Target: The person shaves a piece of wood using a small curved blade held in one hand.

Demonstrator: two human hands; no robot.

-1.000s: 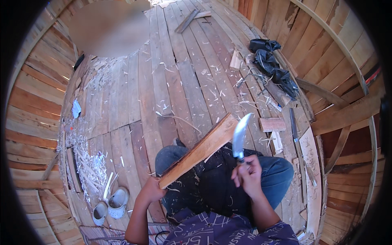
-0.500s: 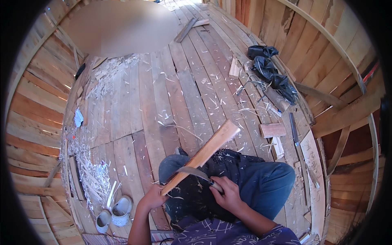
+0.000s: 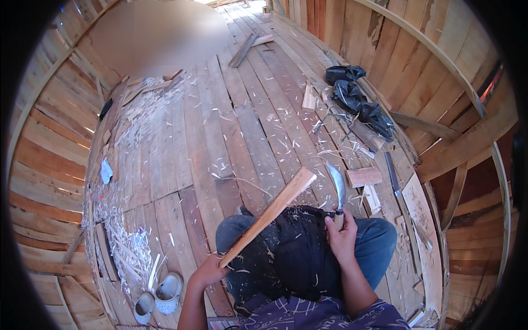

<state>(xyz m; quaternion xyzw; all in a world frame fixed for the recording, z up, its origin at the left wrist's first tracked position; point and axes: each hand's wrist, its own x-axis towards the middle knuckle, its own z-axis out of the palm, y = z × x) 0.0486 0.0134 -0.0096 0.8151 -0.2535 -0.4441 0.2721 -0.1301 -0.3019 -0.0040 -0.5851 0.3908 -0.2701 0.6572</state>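
My left hand (image 3: 209, 270) is closed round the lower end of a long split wooden stick (image 3: 269, 213), which slants up and away to the right over my lap. In my right hand (image 3: 341, 233) is a curved knife (image 3: 336, 184) with a short handle, held at my right knee. Its hooked blade points up and away from me, clear of the wood. A dark cloth (image 3: 302, 242), sprinkled with chips, lies across my lap between my bent legs.
Shavings (image 3: 124, 236) heap at the left wall beside grey clogs (image 3: 168, 287). To the right lie a wood block (image 3: 363, 176), a long dark-bladed tool (image 3: 392, 171), a pale board (image 3: 422, 236) and black plastic bags (image 3: 349, 94). Loose planks (image 3: 243, 50) rest farther off.
The knife has left the stick's surface. My right hand has swung it to the right and turned the blade upward. My left hand still grips the stick, barely moved.
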